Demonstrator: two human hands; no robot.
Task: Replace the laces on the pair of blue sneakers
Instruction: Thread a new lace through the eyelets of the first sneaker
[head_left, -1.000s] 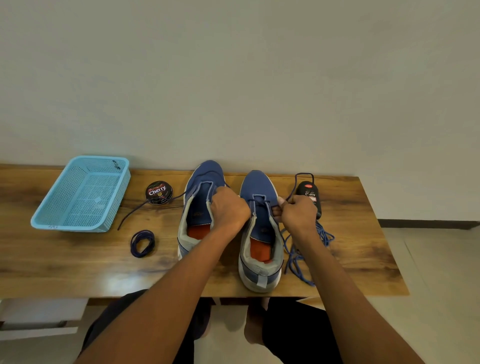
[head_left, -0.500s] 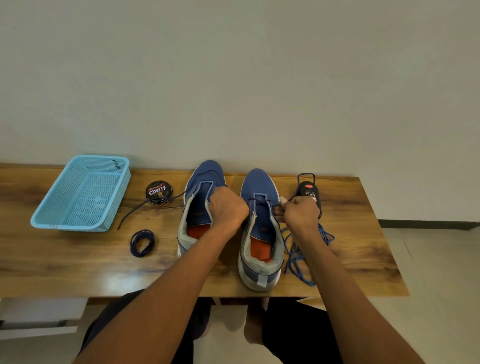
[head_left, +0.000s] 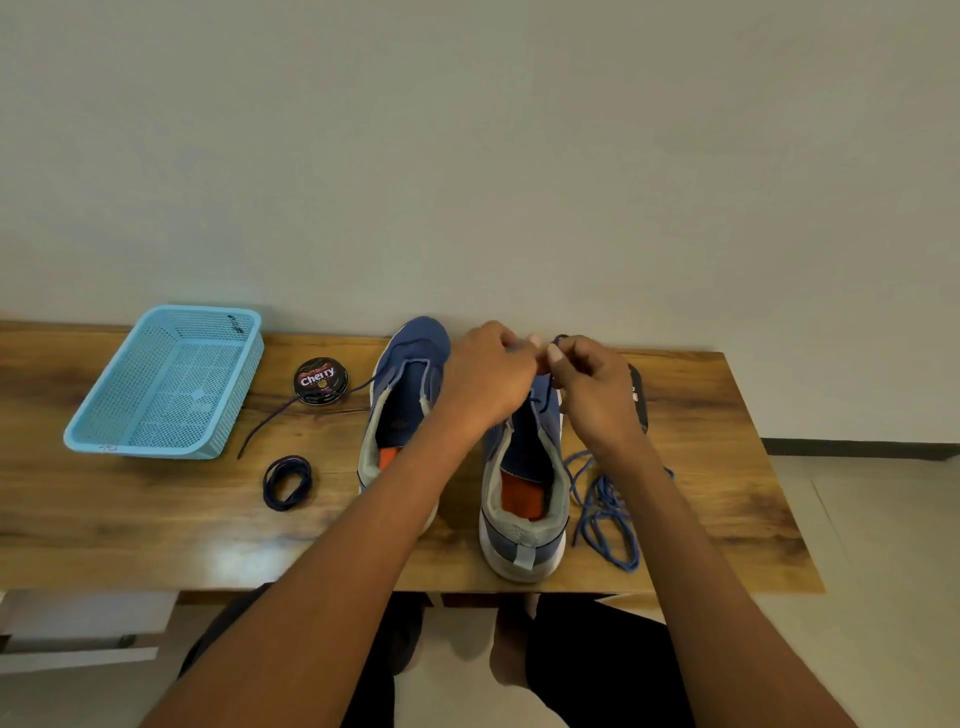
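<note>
The surface (head_left: 156, 525) was a glossy slab of dark-grained wood set against a plain, pale wall, with light floor tiles visible to the right. At its left end sat a light blue plastic basket (head_left: 165, 383), rectangular and perforated all over. Near it lay a round black polish tin (head_left: 320, 380) and a small coil of dark lace (head_left: 287, 482). Two blue sneakers stood side by side, toes toward the wall: the left sneaker (head_left: 402, 400) and the right sneaker (head_left: 524, 483), both with grey padded collars and orange insoles. A loose tangle of blue lace (head_left: 605, 506) lay just right of the right sneaker, and a black oblong object (head_left: 638, 397) showed partly behind the right hand. Above the right sneaker's toe, the left hand (head_left: 485, 379) and right hand (head_left: 592, 387) met, fingers curled and pinching a thin dark lace end (head_left: 560, 340) between them.
</note>
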